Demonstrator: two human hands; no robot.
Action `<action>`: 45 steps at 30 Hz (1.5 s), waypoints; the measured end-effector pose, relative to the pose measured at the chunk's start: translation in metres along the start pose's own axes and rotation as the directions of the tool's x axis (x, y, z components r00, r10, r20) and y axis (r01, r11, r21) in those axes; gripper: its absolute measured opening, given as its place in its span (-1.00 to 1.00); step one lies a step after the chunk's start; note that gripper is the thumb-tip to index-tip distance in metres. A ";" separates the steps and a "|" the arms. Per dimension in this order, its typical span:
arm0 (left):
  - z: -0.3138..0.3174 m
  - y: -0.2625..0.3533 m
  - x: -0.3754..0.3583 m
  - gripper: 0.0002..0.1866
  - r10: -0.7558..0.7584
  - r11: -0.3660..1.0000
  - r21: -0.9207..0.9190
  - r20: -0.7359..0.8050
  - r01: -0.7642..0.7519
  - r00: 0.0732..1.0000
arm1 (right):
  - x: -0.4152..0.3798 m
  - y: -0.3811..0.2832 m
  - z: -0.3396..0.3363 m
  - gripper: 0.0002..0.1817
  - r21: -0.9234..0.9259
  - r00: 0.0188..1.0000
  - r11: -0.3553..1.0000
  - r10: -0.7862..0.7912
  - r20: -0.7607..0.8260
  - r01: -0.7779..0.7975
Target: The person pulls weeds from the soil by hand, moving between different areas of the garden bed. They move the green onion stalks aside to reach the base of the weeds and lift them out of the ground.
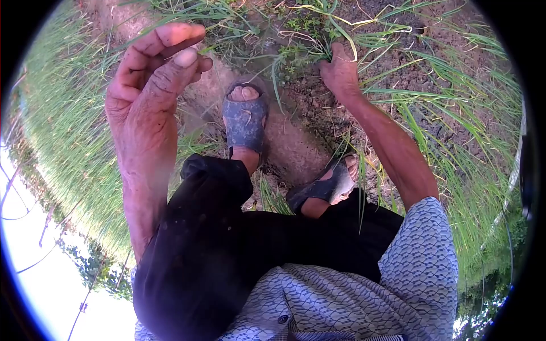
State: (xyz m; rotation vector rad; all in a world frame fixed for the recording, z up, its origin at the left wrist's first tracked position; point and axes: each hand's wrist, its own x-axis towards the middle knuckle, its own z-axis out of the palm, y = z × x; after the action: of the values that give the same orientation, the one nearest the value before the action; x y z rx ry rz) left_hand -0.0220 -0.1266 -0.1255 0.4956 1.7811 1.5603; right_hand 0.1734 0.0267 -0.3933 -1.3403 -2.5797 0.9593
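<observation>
The right hand [340, 71] is closed around the base of a weed tuft [318, 42], low against the soil [318, 111]. The left hand [156, 71] is raised near the camera, fingers loosely curled, nothing held. Sandals [245, 122] are planted just behind the grip. The step in hand is judged to be pulling. A firm upward draw from the root is called for next, so that stems are not snapped.

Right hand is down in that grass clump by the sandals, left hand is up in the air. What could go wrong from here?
The right hand grips the grass clump low against soil; blades could snap, leaving roots. The sandals leave toes bare near the pull. The left hand is raised, bracing nothing, so balance may slip.
</observation>
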 end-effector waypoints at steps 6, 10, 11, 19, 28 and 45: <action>0.001 0.001 0.000 -0.73 -0.007 1.000 0.020 -0.025 0.007 1.000 | -0.001 0.029 0.013 -0.64 0.190 0.998 0.980 -0.067 0.006 0.064; 0.001 0.000 0.000 -0.73 -0.006 1.000 0.029 -0.012 0.006 1.000 | -0.001 0.029 0.008 -0.57 0.244 0.993 0.969 0.011 0.114 -0.038; 0.002 0.000 0.000 -0.73 -0.002 0.999 0.034 -0.006 0.002 1.000 | -0.004 0.008 -0.009 -0.54 0.098 0.990 0.994 0.028 0.138 -0.042; 0.003 0.000 0.001 -0.72 -0.001 0.999 0.033 0.016 0.001 1.000 | -0.003 -0.003 0.006 -0.58 -0.105 0.997 0.992 0.071 -0.009 -0.072; 0.001 -0.003 0.000 -0.70 0.008 0.999 0.036 0.016 -0.008 1.000 | 0.001 0.013 0.018 -0.64 -0.148 0.999 0.989 0.025 -0.031 -0.029; -0.004 -0.003 0.000 -0.71 0.004 0.998 0.070 0.052 -0.007 0.999 | 0.010 0.022 0.007 -0.73 0.513 0.798 0.618 0.387 0.461 -0.596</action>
State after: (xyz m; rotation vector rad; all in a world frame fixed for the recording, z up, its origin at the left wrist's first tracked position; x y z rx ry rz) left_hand -0.0242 -0.1302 -0.1283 0.5700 1.8008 1.4799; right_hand 0.1800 0.0403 -0.4134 -1.7954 -1.6859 2.0566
